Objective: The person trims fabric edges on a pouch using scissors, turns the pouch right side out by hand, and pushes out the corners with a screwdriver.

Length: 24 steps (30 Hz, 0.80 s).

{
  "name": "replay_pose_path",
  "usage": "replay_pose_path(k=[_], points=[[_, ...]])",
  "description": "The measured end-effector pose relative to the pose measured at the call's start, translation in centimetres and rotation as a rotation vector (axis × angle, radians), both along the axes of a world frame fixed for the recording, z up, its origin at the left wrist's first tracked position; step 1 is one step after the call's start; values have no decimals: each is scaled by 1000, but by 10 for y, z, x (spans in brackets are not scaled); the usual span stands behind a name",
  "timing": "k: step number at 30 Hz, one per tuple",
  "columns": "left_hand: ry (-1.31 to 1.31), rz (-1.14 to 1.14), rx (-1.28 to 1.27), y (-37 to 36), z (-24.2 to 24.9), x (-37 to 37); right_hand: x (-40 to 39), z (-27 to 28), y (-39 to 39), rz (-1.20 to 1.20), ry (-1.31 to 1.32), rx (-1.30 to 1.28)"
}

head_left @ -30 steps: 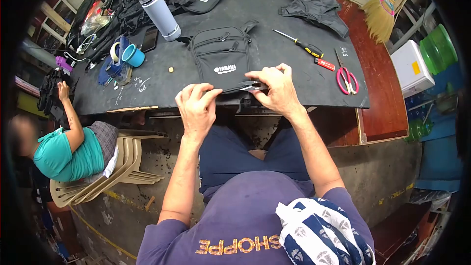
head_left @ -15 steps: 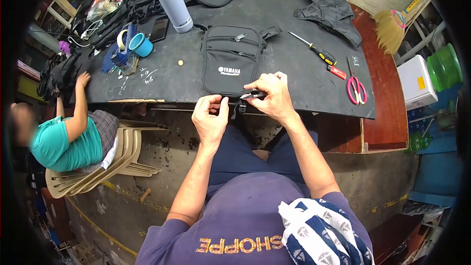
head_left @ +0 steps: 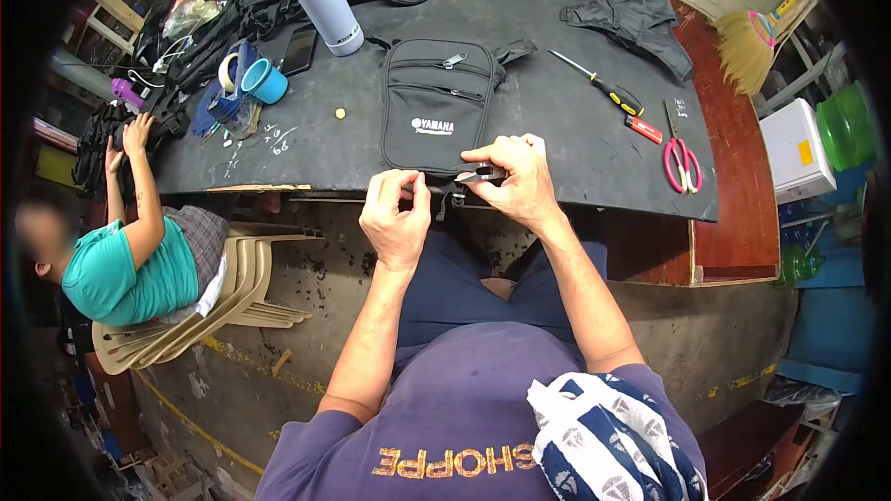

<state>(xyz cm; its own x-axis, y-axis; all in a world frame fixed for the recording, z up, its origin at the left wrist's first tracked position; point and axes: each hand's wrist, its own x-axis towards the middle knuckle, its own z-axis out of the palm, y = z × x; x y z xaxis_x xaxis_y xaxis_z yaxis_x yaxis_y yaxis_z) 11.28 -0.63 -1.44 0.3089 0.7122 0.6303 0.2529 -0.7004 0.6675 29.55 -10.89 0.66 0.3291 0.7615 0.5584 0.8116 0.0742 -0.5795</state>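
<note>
A black pouch (head_left: 436,107) with two zippers and a YAMAHA print lies flat near the table's front edge. At its lower left corner is my left hand (head_left: 397,218), thumb and fingertips pinched together; whatever is between them is too small to make out. My right hand (head_left: 515,178) is closed around a small dark cutting tool (head_left: 481,173) at the pouch's lower right corner. Just below that corner a black strap with a buckle (head_left: 455,197) hangs over the table edge.
A screwdriver (head_left: 599,83), red lighter (head_left: 643,129) and pink-handled scissors (head_left: 682,162) lie right of the pouch. A grey bottle (head_left: 325,5), blue cup (head_left: 264,82) and phone (head_left: 300,48) are at back left. A co-worker (head_left: 139,264) sits at far left beside black bags.
The view has shifted slightly. My hands stay at the pouch's bottom edge, with the left fingers closer together. The co-worker's hands have risen and come together near the black bags.
</note>
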Motion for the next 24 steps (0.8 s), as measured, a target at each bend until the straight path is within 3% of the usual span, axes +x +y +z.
replay_pose_path(k=[8,12,15,24], points=[[-134,-98,-206,-7,-11,-4,-1,3,0,-6,9,1],[-120,-32,-443,-11,-1,-4,-3,2,-2,-7,5,-7],[-449,-130,-1076,-6,13,1,0,1,-1,-4,-11,4],[-443,-186,-1055,5,-1,0,-5,2,-3,-4,-107,42]])
